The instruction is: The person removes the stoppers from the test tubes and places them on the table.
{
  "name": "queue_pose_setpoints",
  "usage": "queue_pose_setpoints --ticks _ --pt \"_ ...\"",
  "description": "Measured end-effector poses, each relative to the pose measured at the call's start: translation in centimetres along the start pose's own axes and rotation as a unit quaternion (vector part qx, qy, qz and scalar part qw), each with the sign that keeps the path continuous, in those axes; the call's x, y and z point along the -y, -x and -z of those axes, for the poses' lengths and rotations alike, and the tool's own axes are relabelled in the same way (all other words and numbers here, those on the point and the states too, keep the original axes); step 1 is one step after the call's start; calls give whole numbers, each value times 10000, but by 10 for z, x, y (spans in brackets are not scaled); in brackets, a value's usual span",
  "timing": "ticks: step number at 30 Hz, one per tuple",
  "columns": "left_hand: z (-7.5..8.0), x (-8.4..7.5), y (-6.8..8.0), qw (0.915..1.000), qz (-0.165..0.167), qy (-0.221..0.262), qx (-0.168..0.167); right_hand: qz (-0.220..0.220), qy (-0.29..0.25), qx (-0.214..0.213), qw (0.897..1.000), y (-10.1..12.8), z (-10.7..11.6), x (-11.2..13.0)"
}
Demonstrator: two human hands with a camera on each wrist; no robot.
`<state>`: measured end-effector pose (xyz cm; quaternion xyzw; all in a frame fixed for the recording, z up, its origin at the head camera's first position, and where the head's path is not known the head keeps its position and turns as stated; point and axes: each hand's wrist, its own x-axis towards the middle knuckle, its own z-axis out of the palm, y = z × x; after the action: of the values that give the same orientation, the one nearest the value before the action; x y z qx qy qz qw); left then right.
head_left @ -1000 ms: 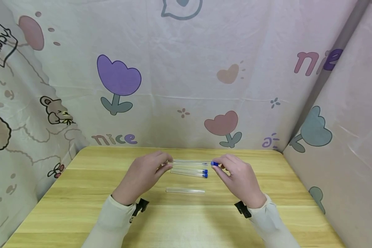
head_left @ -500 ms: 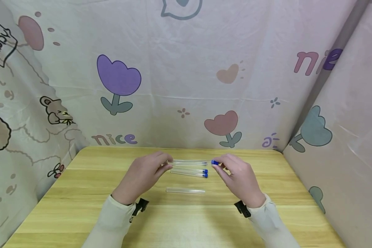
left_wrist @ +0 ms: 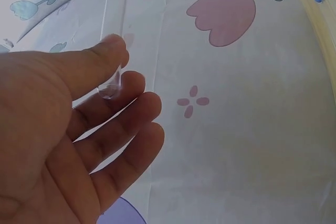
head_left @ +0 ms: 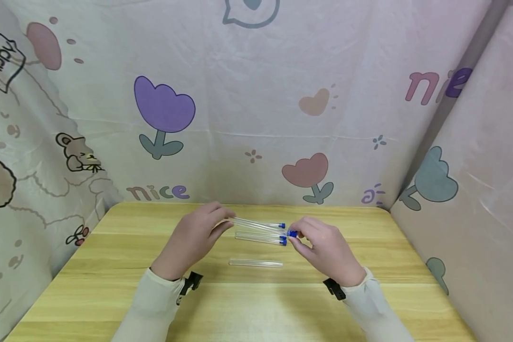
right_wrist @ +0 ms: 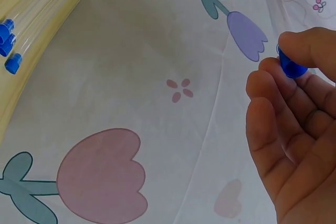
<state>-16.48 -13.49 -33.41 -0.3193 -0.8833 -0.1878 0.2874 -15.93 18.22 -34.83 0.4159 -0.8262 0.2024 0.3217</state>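
From the head view, a clear test tube [head_left: 258, 227] is held level above the wooden bench [head_left: 111, 266], its closed end pinched by the left hand [head_left: 194, 240] and its blue cap [head_left: 292, 233] gripped by the right hand [head_left: 325, 247]. Capped tubes [head_left: 261, 237] lie just behind and below it; one uncapped tube [head_left: 255, 262] lies nearer the person, so capping seems partly done (one tube judged left).

From the left wrist view, the tube's rounded end [left_wrist: 110, 90] is pinched between thumb and fingers [left_wrist: 131, 85].

From the right wrist view, the cap [right_wrist: 291, 66] is clasped by thumb and fingers [right_wrist: 265, 85], seated on the tube's mouth.
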Motion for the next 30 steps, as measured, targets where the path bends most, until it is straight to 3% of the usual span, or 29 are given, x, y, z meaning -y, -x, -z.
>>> queue_pose_setpoints --ticks 22,30 --pt "2 4 1 9996 62 275 -92 -91 -108 -199 9997 3 6 0" --pt "5 10 2 9993 150 249 -251 -498 4 -338 9982 2 14 3"
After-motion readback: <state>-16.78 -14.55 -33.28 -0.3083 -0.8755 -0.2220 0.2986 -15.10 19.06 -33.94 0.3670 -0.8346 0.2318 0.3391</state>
